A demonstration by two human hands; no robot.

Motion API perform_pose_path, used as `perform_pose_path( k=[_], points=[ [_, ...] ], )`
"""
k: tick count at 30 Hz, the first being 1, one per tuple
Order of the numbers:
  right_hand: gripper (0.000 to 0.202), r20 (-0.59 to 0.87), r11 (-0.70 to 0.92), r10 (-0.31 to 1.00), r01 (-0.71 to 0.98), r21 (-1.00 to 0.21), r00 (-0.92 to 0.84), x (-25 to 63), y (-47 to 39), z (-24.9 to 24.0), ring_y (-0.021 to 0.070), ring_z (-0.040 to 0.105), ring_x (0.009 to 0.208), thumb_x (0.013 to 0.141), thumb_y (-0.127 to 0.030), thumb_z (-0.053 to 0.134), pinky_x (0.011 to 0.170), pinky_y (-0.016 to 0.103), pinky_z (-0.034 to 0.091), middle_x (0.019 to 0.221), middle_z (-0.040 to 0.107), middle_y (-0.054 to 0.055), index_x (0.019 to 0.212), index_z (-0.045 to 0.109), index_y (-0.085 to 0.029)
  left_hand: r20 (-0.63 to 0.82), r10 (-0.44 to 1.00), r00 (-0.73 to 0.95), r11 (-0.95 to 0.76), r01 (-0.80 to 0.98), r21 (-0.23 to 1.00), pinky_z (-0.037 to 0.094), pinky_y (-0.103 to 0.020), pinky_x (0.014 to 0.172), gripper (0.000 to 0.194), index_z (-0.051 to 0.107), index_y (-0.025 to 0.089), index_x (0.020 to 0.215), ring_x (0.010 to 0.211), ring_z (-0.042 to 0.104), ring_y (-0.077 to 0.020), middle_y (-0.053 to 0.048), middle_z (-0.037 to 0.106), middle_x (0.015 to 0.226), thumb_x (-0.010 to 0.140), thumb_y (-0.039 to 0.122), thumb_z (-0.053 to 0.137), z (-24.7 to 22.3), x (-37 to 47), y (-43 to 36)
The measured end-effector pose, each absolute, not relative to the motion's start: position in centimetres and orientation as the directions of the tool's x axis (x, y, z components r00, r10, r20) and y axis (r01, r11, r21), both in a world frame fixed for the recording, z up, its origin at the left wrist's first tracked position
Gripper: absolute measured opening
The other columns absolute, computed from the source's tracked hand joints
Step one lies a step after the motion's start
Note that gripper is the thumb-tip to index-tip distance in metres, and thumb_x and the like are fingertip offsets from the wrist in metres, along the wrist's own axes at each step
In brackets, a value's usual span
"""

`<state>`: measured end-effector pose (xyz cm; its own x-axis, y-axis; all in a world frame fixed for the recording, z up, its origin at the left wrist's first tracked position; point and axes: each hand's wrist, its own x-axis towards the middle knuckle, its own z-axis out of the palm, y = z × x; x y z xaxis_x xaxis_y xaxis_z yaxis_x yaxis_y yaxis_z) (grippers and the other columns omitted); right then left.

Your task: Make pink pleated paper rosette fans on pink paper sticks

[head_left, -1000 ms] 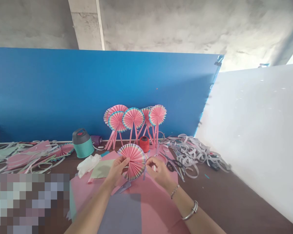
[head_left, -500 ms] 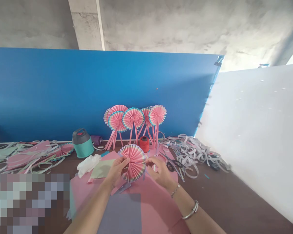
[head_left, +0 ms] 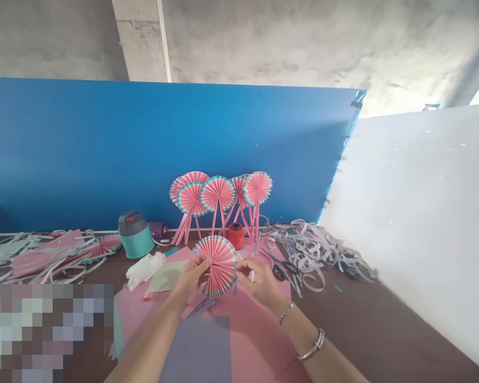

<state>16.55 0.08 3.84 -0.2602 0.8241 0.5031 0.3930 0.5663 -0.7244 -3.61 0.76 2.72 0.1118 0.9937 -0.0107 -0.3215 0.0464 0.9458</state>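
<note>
A round pleated paper fan [head_left: 219, 260], pink with a pale multicoloured rim, is held up in front of me over pink paper sheets [head_left: 259, 340]. My left hand [head_left: 191, 279] grips its left side, thumb on the pleats near the centre. At the right edge, the fingers of my right hand [head_left: 259, 279] pinch the fan's rim, where a slit runs in toward the middle. A grey sheet [head_left: 199, 348] lies on the pink paper below. Right of my right hand rest scissors with dark handles [head_left: 279, 271].
Several finished-looking fans on pink sticks [head_left: 218, 196] lean on the blue partition [head_left: 143, 133]. A red thread spool [head_left: 236, 235], a teal canister [head_left: 136, 236] and a crumpled white bag [head_left: 145, 269] stand nearby. Curled paper strips [head_left: 307, 250] heap up at right, with more scraps [head_left: 48, 258] at left.
My right hand's fingers have shifted slightly at the fan's right edge, and the slit there looks narrower. My left hand keeps its hold with little movement.
</note>
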Motion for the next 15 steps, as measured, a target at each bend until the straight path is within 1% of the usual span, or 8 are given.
perform_pose_path(
  k=[10, 12, 15],
  points=[
    [0.014, 0.554, 0.643, 0.761, 0.511, -0.571, -0.339, 16.93, 0.13, 3.64, 0.0145, 0.056, 0.064, 0.083, -0.015, 0.047, 0.055, 0.024, 0.043, 0.072, 0.063, 0.003, 0.078, 0.060, -0.019, -0.037, 0.997, 0.068, 0.055, -0.287, 0.956, 0.044, -0.022, 0.058, 0.030, 0.061, 0.016, 0.070, 0.058, 0.060, -0.0123, -0.001, 0.066, 0.065, 0.066, 0.044, 0.074, 3.00, -3.53, 0.68],
    [0.015, 0.575, 0.667, 0.735, 0.534, -0.519, -0.359, 17.04, 0.26, 3.44, 0.0144, 0.055, 0.065, 0.084, -0.013, 0.046, 0.058, 0.025, 0.042, 0.073, 0.063, 0.003, 0.080, 0.059, -0.019, -0.042, 0.997, 0.059, 0.057, -0.271, 0.961, 0.044, -0.022, 0.057, 0.031, 0.060, 0.016, 0.069, 0.058, 0.060, -0.0125, -0.001, 0.066, 0.064, 0.066, 0.045, 0.073, 2.85, -3.49, 0.72],
    [0.014, 0.627, 0.709, 0.672, 0.589, -0.388, -0.395, 17.17, 0.47, 3.27, 0.0152, 0.054, 0.067, 0.082, -0.010, 0.046, 0.061, 0.026, 0.040, 0.073, 0.061, 0.004, 0.079, 0.059, -0.018, -0.050, 0.998, 0.049, 0.061, -0.241, 0.969, 0.044, -0.024, 0.058, 0.034, 0.062, 0.016, 0.072, 0.059, 0.061, -0.0143, -0.002, 0.065, 0.064, 0.066, 0.047, 0.073, 2.40, -3.42, 0.87]
  ],
)
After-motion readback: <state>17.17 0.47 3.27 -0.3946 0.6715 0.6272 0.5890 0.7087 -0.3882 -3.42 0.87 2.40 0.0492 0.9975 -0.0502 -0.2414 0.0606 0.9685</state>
